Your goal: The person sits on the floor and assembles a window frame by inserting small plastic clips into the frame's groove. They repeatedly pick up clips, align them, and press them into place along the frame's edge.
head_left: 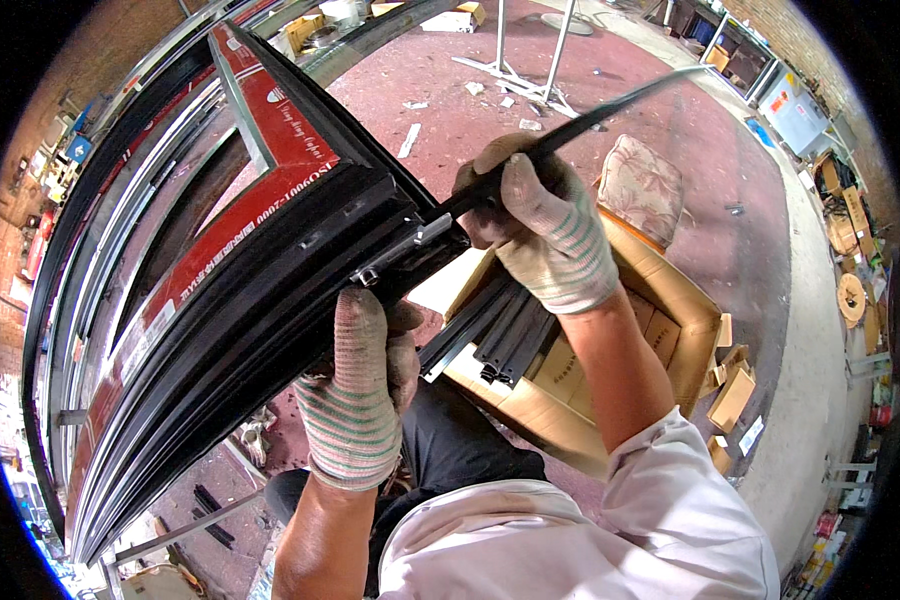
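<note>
A large black metal frame (pixel 260 255), with red printed film along part of it, lies stacked with others at my left. My left hand (pixel 355 390), in a striped knit glove, is closed on the near edge of the frame's corner, thumb on top. Just past that thumb sits a small shiny metal fitting (pixel 367 276). My right hand (pixel 545 225), gloved likewise, grips a long thin black strip (pixel 600 115) between thumb and fingers. One end of the strip meets the corner; the other points up and right. The fingertips under the frame are hidden.
Below my right forearm, an open cardboard box (pixel 695 320) holds smaller cartons, with black profile pieces (pixel 515 335) across its side. A floral cushion (pixel 640 190) stands behind it. White stand legs (pixel 515 75) are farther off, and scraps litter the red floor.
</note>
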A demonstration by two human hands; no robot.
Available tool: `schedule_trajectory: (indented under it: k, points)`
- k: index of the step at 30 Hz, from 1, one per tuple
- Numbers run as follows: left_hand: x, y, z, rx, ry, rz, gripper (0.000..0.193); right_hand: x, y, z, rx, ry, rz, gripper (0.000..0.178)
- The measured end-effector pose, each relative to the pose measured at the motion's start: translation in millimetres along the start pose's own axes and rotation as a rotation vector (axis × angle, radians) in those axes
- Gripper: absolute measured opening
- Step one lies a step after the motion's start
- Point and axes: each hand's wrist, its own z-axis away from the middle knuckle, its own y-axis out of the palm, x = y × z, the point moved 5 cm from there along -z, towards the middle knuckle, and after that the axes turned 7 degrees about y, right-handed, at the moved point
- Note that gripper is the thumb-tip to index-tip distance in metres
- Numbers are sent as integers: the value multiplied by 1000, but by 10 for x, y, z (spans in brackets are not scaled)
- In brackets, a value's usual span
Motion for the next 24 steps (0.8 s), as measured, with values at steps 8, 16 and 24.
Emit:
schedule_trajectory:
  k: [8,16,24]
  points:
    - [-46,8,0,65,11,0,39,-76,-8,78,-128,6,-56,29]
    - [-44,24,-3,14,56,-3,42,-175,-34,-18,3,16,-161,28]
    - [21,-3,-27,33,86,-35,49,-111,36,-8,-3,-8,-32,31]
